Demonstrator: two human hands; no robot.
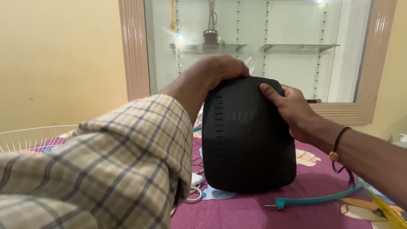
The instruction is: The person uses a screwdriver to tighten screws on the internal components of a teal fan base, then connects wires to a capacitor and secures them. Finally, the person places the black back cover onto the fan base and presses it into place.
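1. Both hands clasp a black, rounded plastic housing (248,135) that stands upright on the purple flowered cloth (305,203) covering the surface.
2. Grip of the left hand (222,70): draped over the housing's top left corner, fingers curled down the far side and out of sight, so it grasps the top edge from above. Its forearm wears a beige checked sleeve (106,165) that fills the near left of the view.
3. Grip of the right hand (292,108): pressed to the upper right edge, thumb lying across the front face and the other fingers wrapped behind. A dark cord bracelet with 1 small bead (335,154) sits on that wrist.
4. Key relation: the housing's long axis runs vertically, its base resting on the cloth and its top between the 2 hands. It lies directly ahead of the person, with the left hand on top and the right hand at the side; both touch it, neither nearer than the other.
5. A column of short slots (218,127) runs down the housing's left front.
6. Around it: a teal curved strip (318,199) lies on the cloth just right of the base, a white wire grille (34,135) sits at far left, and glass shelves (296,46) hang in a wall recess behind.
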